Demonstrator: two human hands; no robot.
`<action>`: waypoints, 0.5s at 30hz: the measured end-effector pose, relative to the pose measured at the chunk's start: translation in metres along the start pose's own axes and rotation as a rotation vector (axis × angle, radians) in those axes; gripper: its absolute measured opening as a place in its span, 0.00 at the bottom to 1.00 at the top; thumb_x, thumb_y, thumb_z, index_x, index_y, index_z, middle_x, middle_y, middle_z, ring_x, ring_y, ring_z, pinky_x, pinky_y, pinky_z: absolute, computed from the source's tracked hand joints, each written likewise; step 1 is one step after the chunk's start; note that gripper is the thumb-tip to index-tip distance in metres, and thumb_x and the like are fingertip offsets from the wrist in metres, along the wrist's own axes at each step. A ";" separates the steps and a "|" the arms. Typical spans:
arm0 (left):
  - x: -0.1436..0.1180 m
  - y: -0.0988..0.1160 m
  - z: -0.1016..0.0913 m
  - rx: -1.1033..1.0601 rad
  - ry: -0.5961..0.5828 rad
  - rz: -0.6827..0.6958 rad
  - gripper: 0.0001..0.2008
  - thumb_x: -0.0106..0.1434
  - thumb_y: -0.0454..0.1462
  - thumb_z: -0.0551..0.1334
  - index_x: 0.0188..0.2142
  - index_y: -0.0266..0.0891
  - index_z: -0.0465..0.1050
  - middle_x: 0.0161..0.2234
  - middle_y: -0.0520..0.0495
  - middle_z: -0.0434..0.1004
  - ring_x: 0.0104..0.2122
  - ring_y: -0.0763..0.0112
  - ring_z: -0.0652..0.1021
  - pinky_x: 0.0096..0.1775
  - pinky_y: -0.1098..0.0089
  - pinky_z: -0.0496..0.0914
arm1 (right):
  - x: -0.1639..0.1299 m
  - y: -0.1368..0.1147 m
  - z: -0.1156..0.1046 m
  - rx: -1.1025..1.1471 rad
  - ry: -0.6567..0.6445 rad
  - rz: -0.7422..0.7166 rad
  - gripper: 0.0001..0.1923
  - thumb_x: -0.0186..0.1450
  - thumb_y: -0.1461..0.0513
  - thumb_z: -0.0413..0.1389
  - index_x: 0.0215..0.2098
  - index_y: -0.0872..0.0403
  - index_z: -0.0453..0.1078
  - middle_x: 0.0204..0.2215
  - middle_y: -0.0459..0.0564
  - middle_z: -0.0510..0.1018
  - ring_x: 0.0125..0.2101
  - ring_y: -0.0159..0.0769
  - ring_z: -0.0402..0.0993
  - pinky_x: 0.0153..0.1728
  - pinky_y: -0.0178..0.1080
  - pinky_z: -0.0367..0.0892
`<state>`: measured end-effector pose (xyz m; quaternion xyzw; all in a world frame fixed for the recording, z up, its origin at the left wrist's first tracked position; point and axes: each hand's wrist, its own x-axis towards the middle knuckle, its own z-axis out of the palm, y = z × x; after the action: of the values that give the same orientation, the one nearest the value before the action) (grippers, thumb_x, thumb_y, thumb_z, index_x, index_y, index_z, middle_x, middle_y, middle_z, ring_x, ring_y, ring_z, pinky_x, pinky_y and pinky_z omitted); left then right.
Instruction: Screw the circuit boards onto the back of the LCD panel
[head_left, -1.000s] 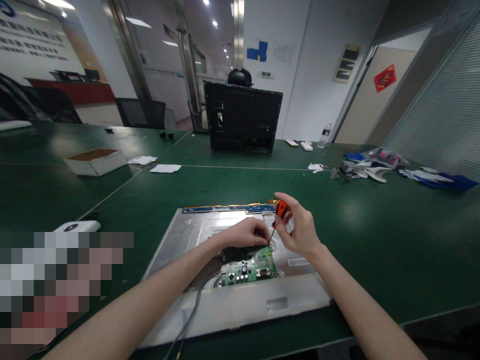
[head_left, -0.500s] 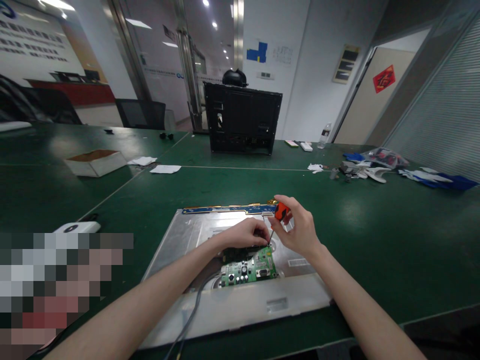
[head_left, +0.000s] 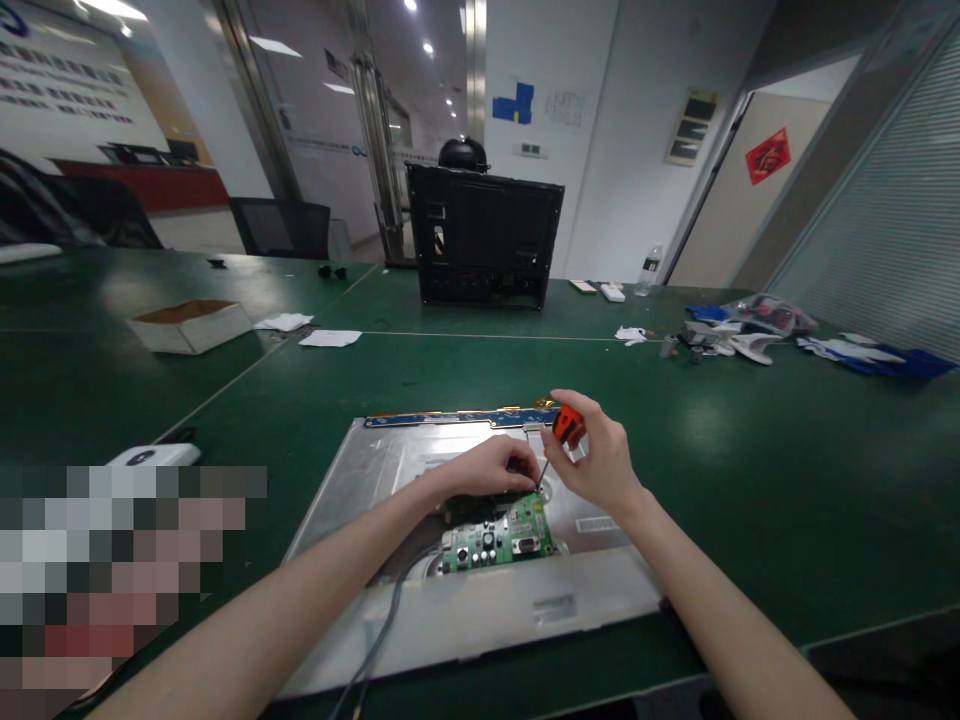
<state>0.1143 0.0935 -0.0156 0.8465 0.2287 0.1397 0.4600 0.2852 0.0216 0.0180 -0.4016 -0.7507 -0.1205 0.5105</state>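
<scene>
My right hand [head_left: 594, 455] grips a short screwdriver [head_left: 568, 428] with an orange and black handle. Its thin shaft slants down to the upper right corner of a green circuit board [head_left: 499, 535]. Beside the shaft's tip, my left hand [head_left: 499, 467] is closed with thumb and fingertips pinched together; what they hold, if anything, is too small to see. The board lies on the silver metal back of a display panel [head_left: 615, 585]. My left hand hides part of the board's far edge. A blue circuit strip [head_left: 450, 420] runs along the panel's far edge.
Dark cables [head_left: 386, 630] trail from the board over the panel's near edge. Farther off stand a black monitor [head_left: 487, 235], with a person's head behind it, and an open box [head_left: 191, 327]. Bags and loose parts [head_left: 731, 335] lie at the right. The lower left corner is pixelated.
The screwdriver's handle has turned slightly in my right hand's fingers. My left hand stays in place by the tip.
</scene>
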 end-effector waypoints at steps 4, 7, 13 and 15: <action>0.000 0.001 0.000 0.014 -0.002 -0.013 0.02 0.54 0.30 0.64 0.28 0.35 0.76 0.26 0.52 0.75 0.29 0.72 0.72 0.33 0.73 0.65 | -0.001 0.002 0.001 -0.008 -0.002 0.003 0.18 0.65 0.60 0.56 0.53 0.49 0.61 0.25 0.39 0.69 0.19 0.27 0.64 0.21 0.31 0.63; 0.000 0.000 0.000 0.006 0.002 -0.007 0.02 0.54 0.31 0.65 0.29 0.35 0.76 0.27 0.52 0.75 0.29 0.71 0.73 0.34 0.73 0.65 | 0.000 0.001 -0.001 0.028 -0.034 0.015 0.20 0.65 0.60 0.54 0.56 0.50 0.60 0.26 0.41 0.71 0.20 0.27 0.65 0.22 0.31 0.64; 0.000 -0.003 0.000 -0.036 -0.012 0.013 0.03 0.55 0.32 0.64 0.31 0.36 0.77 0.27 0.52 0.75 0.29 0.71 0.73 0.33 0.72 0.66 | 0.001 -0.001 -0.005 0.105 -0.082 0.024 0.25 0.65 0.64 0.50 0.60 0.51 0.57 0.30 0.45 0.74 0.24 0.30 0.70 0.25 0.34 0.69; 0.000 -0.003 0.000 -0.036 -0.004 0.002 0.02 0.54 0.32 0.65 0.30 0.36 0.76 0.26 0.52 0.75 0.29 0.71 0.73 0.33 0.73 0.65 | 0.001 -0.001 -0.004 0.082 -0.065 0.022 0.24 0.64 0.64 0.51 0.59 0.50 0.57 0.29 0.44 0.73 0.22 0.29 0.69 0.23 0.32 0.68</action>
<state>0.1134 0.0943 -0.0181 0.8385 0.2244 0.1424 0.4757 0.2869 0.0188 0.0206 -0.3924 -0.7668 -0.0706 0.5031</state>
